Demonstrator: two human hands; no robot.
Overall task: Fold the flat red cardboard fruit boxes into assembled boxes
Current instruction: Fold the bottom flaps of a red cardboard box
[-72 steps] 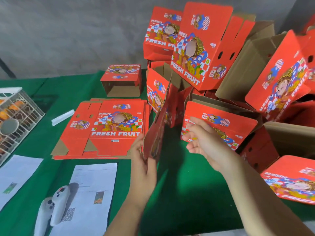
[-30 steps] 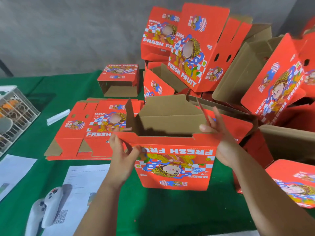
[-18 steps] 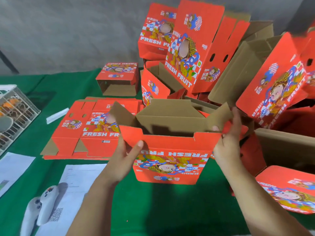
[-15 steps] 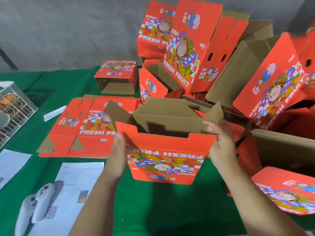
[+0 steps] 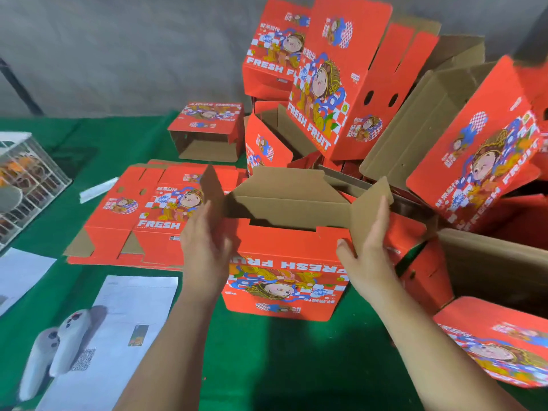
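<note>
Open red box (image 5: 284,271) stands upside-down mid-table on the green cloth (image 5: 267,366). Left hand (image 5: 204,247), fingers straight, presses the left flap; right hand (image 5: 367,247) flat against the right flap, thumb on the front.

A red cardboard box (image 5: 284,280) stands opened near the middle of the worktop, its "FRESH FRUIT" print upside down on the near face, brown flaps raised at both ends and the far side. Left of it lies a stack of flat boxes (image 5: 142,215). Far and right, assembled boxes (image 5: 341,84) lie heaped at tilted angles.
</note>
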